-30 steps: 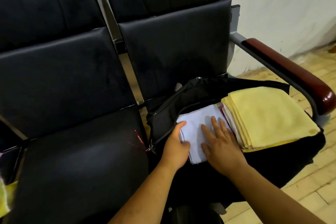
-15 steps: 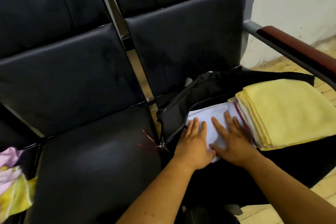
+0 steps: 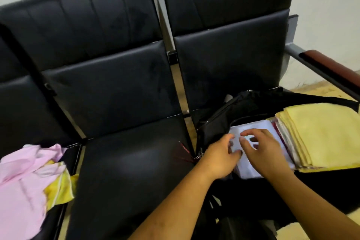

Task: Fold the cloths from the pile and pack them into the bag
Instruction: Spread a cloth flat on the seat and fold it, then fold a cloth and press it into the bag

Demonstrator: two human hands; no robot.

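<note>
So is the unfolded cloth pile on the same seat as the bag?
No, the pink and yellow cloth pile lies on the far-left seat, while the black bag sits on the right-hand seat.

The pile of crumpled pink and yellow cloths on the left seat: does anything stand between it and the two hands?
Nothing visible does. Between the pile and the left hand lie only the black padded seat and thin red threads; the right hand is beyond, over the black bag.
</note>
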